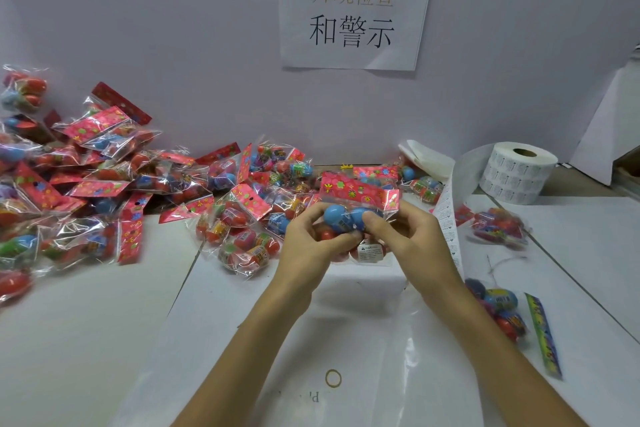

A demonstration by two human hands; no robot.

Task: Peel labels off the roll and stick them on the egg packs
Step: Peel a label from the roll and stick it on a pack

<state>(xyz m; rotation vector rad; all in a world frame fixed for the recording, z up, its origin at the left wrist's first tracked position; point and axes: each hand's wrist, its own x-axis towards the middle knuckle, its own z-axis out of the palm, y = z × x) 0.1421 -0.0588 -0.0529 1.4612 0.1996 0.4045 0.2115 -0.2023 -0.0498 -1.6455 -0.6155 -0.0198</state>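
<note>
Crinkly cellophane egg pack (358,215) pinched between left hand (308,243) and right hand (405,236), white label (370,252) smoothed on; label roll (519,172) at two o'clock, unlabelled pile (104,177) at ten.

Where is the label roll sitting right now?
In the head view, the label roll stands at the far right of the table against the back wall, its loose strip trailing down past the right hand.
</note>
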